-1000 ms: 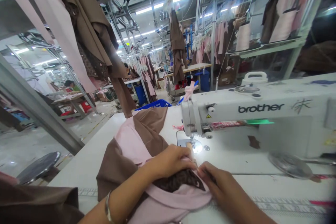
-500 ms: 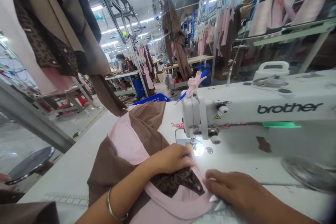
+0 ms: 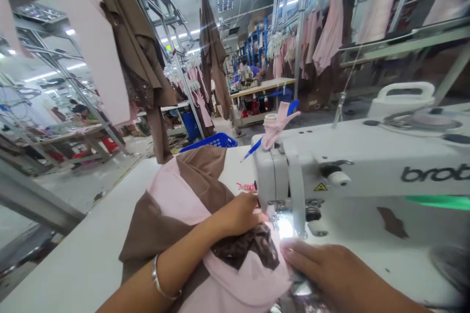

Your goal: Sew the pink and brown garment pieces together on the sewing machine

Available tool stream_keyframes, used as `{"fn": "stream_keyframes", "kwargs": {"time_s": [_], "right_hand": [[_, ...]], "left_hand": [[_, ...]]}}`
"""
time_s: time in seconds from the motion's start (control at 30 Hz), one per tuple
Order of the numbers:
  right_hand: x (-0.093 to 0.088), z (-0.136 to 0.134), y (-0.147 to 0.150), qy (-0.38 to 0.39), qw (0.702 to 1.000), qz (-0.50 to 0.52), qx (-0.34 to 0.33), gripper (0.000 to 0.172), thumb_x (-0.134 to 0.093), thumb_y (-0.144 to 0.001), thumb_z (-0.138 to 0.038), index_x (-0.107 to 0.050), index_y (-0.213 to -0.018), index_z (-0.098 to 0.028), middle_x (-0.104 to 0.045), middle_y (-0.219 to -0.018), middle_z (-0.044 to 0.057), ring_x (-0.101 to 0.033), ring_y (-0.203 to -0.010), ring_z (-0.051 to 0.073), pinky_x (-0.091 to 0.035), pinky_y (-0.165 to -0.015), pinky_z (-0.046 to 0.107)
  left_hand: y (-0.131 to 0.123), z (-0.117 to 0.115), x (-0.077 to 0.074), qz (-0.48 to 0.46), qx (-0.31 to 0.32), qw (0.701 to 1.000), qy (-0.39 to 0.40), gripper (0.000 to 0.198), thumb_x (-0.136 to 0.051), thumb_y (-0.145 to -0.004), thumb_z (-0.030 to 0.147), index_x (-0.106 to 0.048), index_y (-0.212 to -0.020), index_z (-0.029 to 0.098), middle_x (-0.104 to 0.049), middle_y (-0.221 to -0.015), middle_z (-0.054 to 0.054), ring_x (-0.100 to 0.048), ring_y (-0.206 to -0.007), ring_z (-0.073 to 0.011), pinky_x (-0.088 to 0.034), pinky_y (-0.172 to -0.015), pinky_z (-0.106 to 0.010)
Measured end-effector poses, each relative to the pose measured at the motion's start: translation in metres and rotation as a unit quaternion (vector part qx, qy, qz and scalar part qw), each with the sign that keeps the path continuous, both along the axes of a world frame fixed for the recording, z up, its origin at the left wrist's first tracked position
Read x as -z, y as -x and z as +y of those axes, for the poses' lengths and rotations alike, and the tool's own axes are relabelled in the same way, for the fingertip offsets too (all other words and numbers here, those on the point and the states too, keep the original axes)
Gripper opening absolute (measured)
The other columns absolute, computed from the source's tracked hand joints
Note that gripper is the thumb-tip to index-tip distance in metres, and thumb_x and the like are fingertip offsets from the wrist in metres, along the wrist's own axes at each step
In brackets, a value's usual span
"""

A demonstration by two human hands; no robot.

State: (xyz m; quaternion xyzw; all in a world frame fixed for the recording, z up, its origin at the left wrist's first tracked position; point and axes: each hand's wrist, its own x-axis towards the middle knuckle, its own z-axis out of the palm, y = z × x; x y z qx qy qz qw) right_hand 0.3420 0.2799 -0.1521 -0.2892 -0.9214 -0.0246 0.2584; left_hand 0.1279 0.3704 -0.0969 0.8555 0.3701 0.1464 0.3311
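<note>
A brown and pink garment (image 3: pixel 189 190) with a dark leopard-print part (image 3: pixel 244 247) lies bunched on the sewing table. My left hand (image 3: pixel 240 215), with a silver bangle at the wrist, is closed on the garment just left of the needle area; some fingertips are hidden behind the machine head. My right hand (image 3: pixel 312 259) pinches the pink edge (image 3: pixel 275 274) in front of the lit presser foot, fingers together. Over the fabric stands the head of a white sewing machine (image 3: pixel 275 176), its needle lost in the lamp's glare.
A blue pen (image 3: pixel 251 149) is tied with pink cloth to the machine head. Beyond the table is a blue basket (image 3: pixel 211 142). A brown scrap (image 3: pixel 392 222) lies under the machine arm. Brown and pink garments (image 3: pixel 135 34) hang at upper left, with worktables farther back.
The pink edge and both hands have come closer to the presser foot, my right hand moving up and forward. The view has shifted, and the machine appears larger and farther right.
</note>
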Motion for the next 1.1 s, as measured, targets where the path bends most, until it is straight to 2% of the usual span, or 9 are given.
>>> {"fn": "stream_keyframes", "kwargs": {"time_s": [0.17, 0.4, 0.53, 0.83, 1.1], "right_hand": [[0.008, 0.002, 0.000, 0.029, 0.999, -0.010, 0.013, 0.056, -0.046, -0.066, 0.001, -0.051, -0.118, -0.020, -0.068, -0.118, 0.011, -0.073, -0.075, 0.024, -0.058, -0.057, 0.033], [0.013, 0.003, -0.003, 0.011, 1.000, -0.005, 0.012, 0.062, -0.043, -0.069, 0.000, -0.047, -0.128, -0.017, -0.066, -0.123, 0.015, -0.073, -0.086, 0.027, -0.061, -0.062, 0.038], [0.016, 0.004, -0.005, 0.021, 1.000, -0.024, 0.002, 0.062, -0.039, -0.071, 0.002, -0.047, -0.130, -0.015, -0.063, -0.128, 0.018, -0.071, -0.096, 0.025, -0.062, -0.069, 0.036], [0.017, 0.006, -0.008, 0.009, 1.000, -0.009, 0.002, 0.063, -0.037, -0.068, 0.001, -0.051, -0.127, -0.017, -0.066, -0.125, 0.016, -0.073, -0.088, 0.024, -0.063, -0.064, 0.036], [0.014, 0.007, -0.004, 0.022, 1.000, 0.007, 0.014, 0.065, -0.034, -0.073, 0.002, -0.047, -0.132, -0.022, -0.066, -0.126, 0.010, -0.069, -0.102, 0.019, -0.061, -0.074, 0.031]], "left_hand": [[-0.003, 0.009, 0.009, -0.057, 0.032, 0.997, -0.026, 0.019, -0.061, -0.082, 0.011, -0.071, -0.098, 0.015, -0.071, -0.105, -0.005, -0.063, -0.101, -0.0203, -0.046, -0.093, -0.029], [-0.001, 0.007, 0.015, -0.069, 0.015, 0.996, -0.046, 0.020, -0.061, -0.082, 0.011, -0.071, -0.099, 0.016, -0.072, -0.097, -0.005, -0.065, -0.096, -0.0195, -0.048, -0.088, -0.027], [-0.001, 0.008, 0.019, -0.048, -0.006, 0.998, -0.052, 0.021, -0.061, -0.079, 0.010, -0.072, -0.097, 0.015, -0.072, -0.097, -0.007, -0.065, -0.095, -0.0223, -0.049, -0.086, -0.030], [0.000, 0.006, 0.019, -0.032, -0.020, 0.997, -0.063, 0.020, -0.057, -0.078, 0.008, -0.070, -0.092, 0.014, -0.072, -0.094, -0.007, -0.064, -0.091, -0.0218, -0.049, -0.085, -0.028], [-0.002, 0.010, 0.022, -0.045, -0.066, 0.993, -0.083, 0.018, -0.051, -0.076, 0.003, -0.066, -0.081, 0.011, -0.070, -0.086, -0.006, -0.061, -0.082, -0.0181, -0.045, -0.075, -0.025]]}}
